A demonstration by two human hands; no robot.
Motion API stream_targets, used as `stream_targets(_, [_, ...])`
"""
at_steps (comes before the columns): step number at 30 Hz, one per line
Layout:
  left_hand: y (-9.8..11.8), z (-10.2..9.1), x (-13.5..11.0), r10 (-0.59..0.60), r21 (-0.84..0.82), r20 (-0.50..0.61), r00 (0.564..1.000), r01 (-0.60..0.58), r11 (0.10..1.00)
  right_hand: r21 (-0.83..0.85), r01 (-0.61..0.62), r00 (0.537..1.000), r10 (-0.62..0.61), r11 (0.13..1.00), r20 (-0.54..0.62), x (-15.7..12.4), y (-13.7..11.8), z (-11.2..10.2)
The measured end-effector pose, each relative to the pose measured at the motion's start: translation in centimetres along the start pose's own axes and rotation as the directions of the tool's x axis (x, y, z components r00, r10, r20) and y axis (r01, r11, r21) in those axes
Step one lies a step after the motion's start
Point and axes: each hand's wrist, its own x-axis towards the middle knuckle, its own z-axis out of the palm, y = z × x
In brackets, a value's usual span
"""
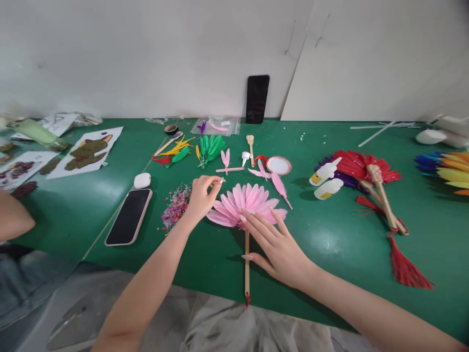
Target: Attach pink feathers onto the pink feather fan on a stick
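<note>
A pink feather fan (246,201) on a thin wooden stick lies on the green table (330,244) in front of me. My right hand (273,243) rests flat on the fan's lower middle, fingers stretched out and apart, pressing it down. My left hand (202,195) hovers at the fan's upper left edge, with thumb and fingers pinched together on something too small to make out. A heap of mixed sequins (176,205) lies just left of that hand.
Loose green, yellow and pink feathers (209,146), a white lid (279,165), two glue bottles (326,181), a red feather fan (370,171) and a phone (129,216) with a white earbud case (142,180) surround the work. Another phone (257,99) leans on the wall. Another person's arm (14,217) shows at left.
</note>
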Motion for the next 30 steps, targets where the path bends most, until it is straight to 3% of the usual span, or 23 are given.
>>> stream_targets(7, [0.8, 0.3, -0.3, 0.112, 0.183, -0.078, 0.991, -0.096, 0.979, 0.072, 0.115, 0.958, -0.092, 0.991, -0.273, -0.3, 0.0, -0.6])
stream_targets(12, [-0.4, -0.4, 0.4, 0.053, 0.244, -0.195, 0.979, -0.004, 0.97, 0.137, 0.161, 0.879, -0.079, 0.977, -0.471, -0.5, 1.2, -0.7])
stream_targets(14, [-0.7, -0.6, 1.2, 0.001, 0.222, -0.175, 0.985, 0.039, 0.974, 0.142, 0.137, 0.848, -0.042, 0.98, -0.528, -0.5, 2.3, -0.8])
stream_targets(17, [-0.2, -0.1, 3.1, -0.055, 0.224, -0.071, 0.996, 0.07, 0.972, 0.149, 0.084, 0.808, 0.021, 0.985, -0.589, -0.5, 4.0, -1.2])
stream_targets(21, [0.9, 1.7, 5.9, -0.101, 0.384, 0.015, 0.995, 0.088, 0.919, 0.202, 0.009, 0.749, 0.128, 0.979, -0.65, -0.7, 5.7, -1.5])
stream_targets(25, [0.9, 3.3, 7.4, -0.161, 0.4, 0.008, 0.987, 0.145, 0.905, 0.272, -0.056, 0.721, 0.228, 0.961, -0.655, -0.9, 6.4, -1.4])
stream_targets(30, [0.3, 3.3, 7.2, -0.164, 0.346, -0.014, 0.986, 0.159, 0.925, 0.376, -0.126, 0.68, 0.356, 0.918, -0.642, -1.0, 7.0, -1.7])
